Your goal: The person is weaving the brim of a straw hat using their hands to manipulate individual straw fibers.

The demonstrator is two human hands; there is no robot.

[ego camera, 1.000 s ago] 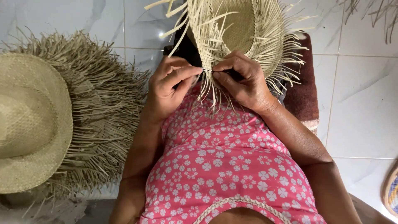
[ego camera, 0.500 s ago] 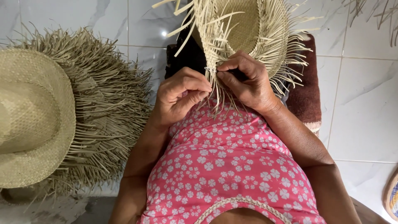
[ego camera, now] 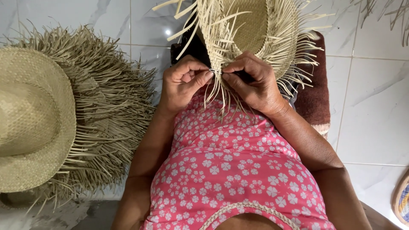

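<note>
Up close, both forearms rise from the lap and bend inward, so the two hands meet at the near edge of the unfinished hat (ego camera: 255, 30). The left hand (ego camera: 184, 81) is curled nearly closed, its thumb and forefinger pinched on a thin straw strand (ego camera: 214, 71) at the brim; the other fingers fold into the palm. The right hand (ego camera: 251, 81) is likewise curled, knuckles up, its fingertips pinched on the same bit of weave, just touching the left hand's tips. The hat sits above the knees, over a dark cloth (ego camera: 194, 47) and beside a brown towel (ego camera: 315, 93), its hollow crown turned toward the camera and its brim running roughly left to right. Loose straw ends (ego camera: 221, 100) hang from the brim straight down over the pink floral dress (ego camera: 230, 166), their long axis pointing toward the body; others stick out sideways and upward around the rim. At the left a finished hat (ego camera: 30, 123) lies on a heap of frayed straw work (ego camera: 106, 106), close to the left elbow, leaving little room on that side. To the right, white tiled floor (ego camera: 375, 106) lies open beyond the towel, with a woven edge (ego camera: 401, 202) just showing at the lower right corner.
</note>
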